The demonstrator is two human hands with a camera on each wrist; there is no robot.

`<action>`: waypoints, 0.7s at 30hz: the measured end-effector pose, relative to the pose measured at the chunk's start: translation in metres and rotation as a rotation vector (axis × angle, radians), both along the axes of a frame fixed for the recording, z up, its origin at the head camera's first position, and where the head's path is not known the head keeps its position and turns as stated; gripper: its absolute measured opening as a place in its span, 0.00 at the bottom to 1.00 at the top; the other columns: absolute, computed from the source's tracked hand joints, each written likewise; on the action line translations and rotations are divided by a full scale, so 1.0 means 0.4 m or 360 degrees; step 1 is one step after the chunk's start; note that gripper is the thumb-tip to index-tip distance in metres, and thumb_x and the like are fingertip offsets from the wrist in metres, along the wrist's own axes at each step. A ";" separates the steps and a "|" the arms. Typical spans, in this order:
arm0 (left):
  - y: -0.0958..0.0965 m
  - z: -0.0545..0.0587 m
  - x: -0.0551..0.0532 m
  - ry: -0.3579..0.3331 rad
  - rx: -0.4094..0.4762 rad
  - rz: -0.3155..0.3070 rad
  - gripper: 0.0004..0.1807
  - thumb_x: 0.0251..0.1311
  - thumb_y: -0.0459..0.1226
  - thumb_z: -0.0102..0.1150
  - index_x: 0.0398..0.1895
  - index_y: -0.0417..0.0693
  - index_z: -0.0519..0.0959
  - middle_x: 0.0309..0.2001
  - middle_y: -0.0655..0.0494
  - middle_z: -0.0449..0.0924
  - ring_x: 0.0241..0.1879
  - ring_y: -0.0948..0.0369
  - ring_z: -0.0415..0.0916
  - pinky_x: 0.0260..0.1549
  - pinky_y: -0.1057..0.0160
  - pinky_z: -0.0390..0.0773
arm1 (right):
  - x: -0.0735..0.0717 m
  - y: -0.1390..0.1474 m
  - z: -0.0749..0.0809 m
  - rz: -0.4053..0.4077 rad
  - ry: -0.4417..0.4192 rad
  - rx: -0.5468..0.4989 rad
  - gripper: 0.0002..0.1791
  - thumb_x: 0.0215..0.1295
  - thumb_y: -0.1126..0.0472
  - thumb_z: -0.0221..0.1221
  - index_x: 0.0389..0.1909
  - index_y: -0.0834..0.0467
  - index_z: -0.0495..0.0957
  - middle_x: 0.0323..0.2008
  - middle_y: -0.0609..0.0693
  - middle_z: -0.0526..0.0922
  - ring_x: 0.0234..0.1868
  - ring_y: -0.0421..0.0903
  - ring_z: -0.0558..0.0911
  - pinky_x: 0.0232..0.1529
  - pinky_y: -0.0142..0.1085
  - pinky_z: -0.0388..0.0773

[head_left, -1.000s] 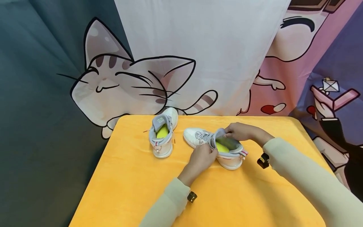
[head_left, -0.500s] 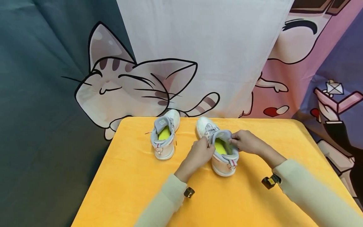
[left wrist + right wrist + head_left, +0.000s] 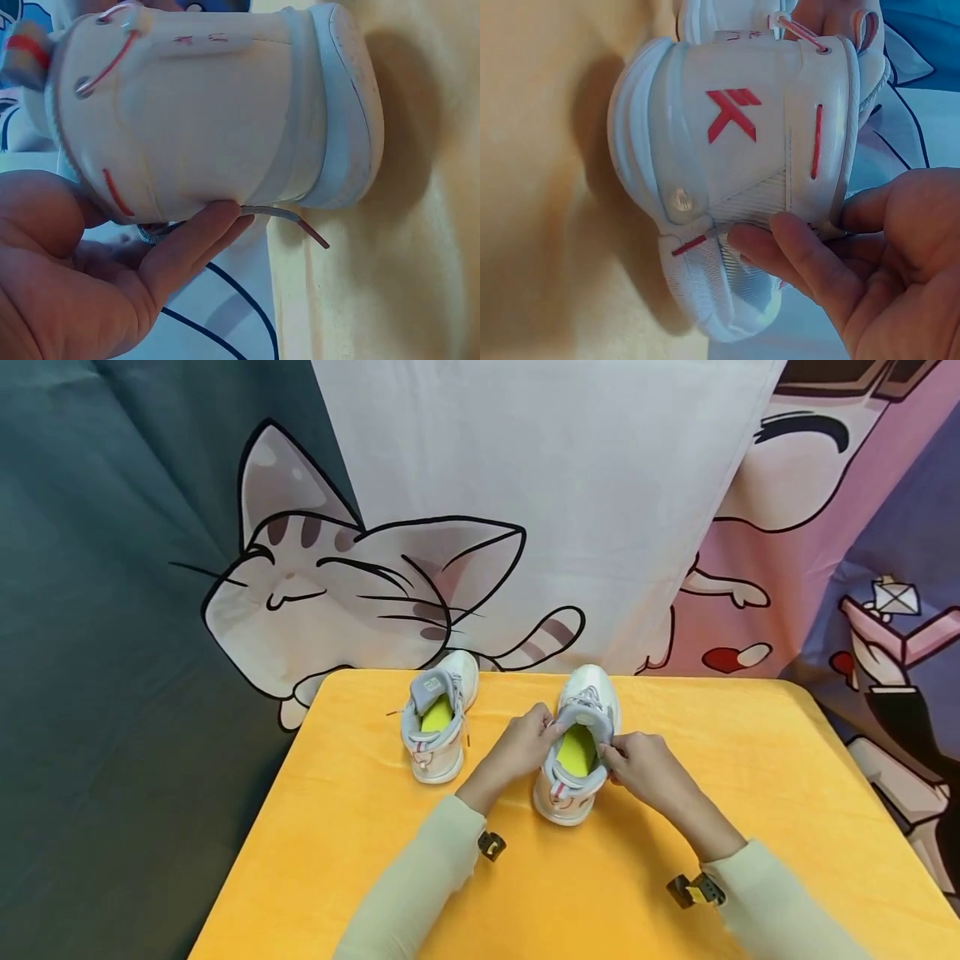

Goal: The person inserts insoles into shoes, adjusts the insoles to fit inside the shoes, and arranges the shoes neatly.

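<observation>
A white sneaker (image 3: 566, 808) with a lime-green insole (image 3: 577, 752) points its toe toward the wall, heel toward me. My left hand (image 3: 522, 743) pinches the left edge of its opening, and my right hand (image 3: 648, 770) pinches the right edge. In the left wrist view a red-tipped lace end (image 3: 311, 231) sticks out past the left fingers (image 3: 187, 247). Another red lace tip (image 3: 688, 245) shows by the right fingers (image 3: 817, 262) in the right wrist view, near a red logo (image 3: 733, 116). Whether the sole touches the table is hard to tell.
To the left, the matching sneaker (image 3: 437, 758) stands on the yellow table cover (image 3: 360, 860), its tongue pulled up and lace ends hanging at both sides. Behind the table's back edge hangs a cartoon cat curtain (image 3: 480, 443).
The held sneaker has swung from toe pointing left to toe pointing at the wall. Both hands have turned with it, keeping their pinch on its opening. The other sneaker stays put.
</observation>
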State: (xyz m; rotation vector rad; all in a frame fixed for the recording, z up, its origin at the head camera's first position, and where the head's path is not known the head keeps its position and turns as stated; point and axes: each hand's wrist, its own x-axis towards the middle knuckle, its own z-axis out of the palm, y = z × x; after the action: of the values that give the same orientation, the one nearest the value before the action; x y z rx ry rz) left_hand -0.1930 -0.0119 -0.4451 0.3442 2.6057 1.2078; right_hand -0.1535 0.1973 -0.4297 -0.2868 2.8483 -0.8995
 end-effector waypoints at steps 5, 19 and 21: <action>-0.002 -0.006 -0.021 -0.0032 -0.0050 -0.0102 0.09 0.80 0.46 0.49 0.43 0.52 0.71 0.29 0.53 0.76 0.23 0.62 0.71 0.21 0.68 0.69 | 0.018 -0.013 -0.025 -0.0053 -0.0040 -0.0020 0.17 0.78 0.58 0.54 0.30 0.63 0.83 0.22 0.50 0.82 0.22 0.42 0.77 0.22 0.35 0.74; -0.027 -0.040 -0.067 -0.0133 0.0046 -0.0181 0.11 0.77 0.48 0.54 0.47 0.53 0.80 0.40 0.53 0.85 0.36 0.60 0.81 0.33 0.64 0.78 | 0.027 -0.021 -0.060 -0.0065 0.0113 0.0091 0.18 0.77 0.52 0.56 0.31 0.59 0.82 0.18 0.45 0.76 0.19 0.42 0.72 0.19 0.34 0.67; -0.033 -0.043 -0.062 -0.0179 0.0071 -0.0122 0.17 0.76 0.51 0.54 0.54 0.51 0.80 0.52 0.49 0.85 0.48 0.55 0.84 0.44 0.58 0.83 | 0.025 -0.014 -0.063 -0.0077 0.0123 0.0129 0.18 0.76 0.49 0.56 0.35 0.59 0.84 0.19 0.46 0.78 0.20 0.42 0.74 0.21 0.36 0.68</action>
State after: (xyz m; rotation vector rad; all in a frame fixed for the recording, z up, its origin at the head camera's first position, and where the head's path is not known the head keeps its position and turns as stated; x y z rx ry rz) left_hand -0.2177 -0.0250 -0.4622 0.3699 2.4510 1.2243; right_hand -0.1435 0.1915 -0.4547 -0.2494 2.9659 -0.7956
